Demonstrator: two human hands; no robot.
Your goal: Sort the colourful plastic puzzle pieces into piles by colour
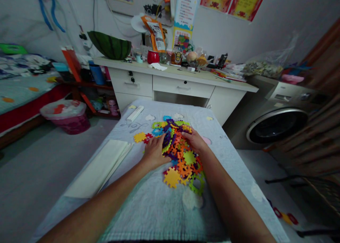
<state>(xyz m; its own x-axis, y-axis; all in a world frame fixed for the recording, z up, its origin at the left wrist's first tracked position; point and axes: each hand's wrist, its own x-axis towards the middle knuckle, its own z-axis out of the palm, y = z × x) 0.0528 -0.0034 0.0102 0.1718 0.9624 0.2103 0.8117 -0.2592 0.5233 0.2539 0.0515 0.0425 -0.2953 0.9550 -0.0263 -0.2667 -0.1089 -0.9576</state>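
A heap of colourful plastic toy gears (180, 149) in orange, purple, green, yellow and blue lies on the cloth-covered table. My left hand (155, 151) is at the heap's left side, thumb and fingers curved around tilted purple and green gears (168, 141). From the right, my right hand (195, 141) grips at the orange and yellow gears, its fingertips partly lost among them. A yellow gear (172, 177) and a green gear (197, 184) lie flat at the near end. Another yellow gear (139, 137) rests left of the heap.
A folded cream cloth (98, 167) and a white stick-like object (135, 113) lie on the table's left. Behind stands a white desk (138, 80) bearing a cut watermelon (110, 46) and clutter. A washing machine (276, 112) stands right; a pink bin (70, 120) is on the left floor.
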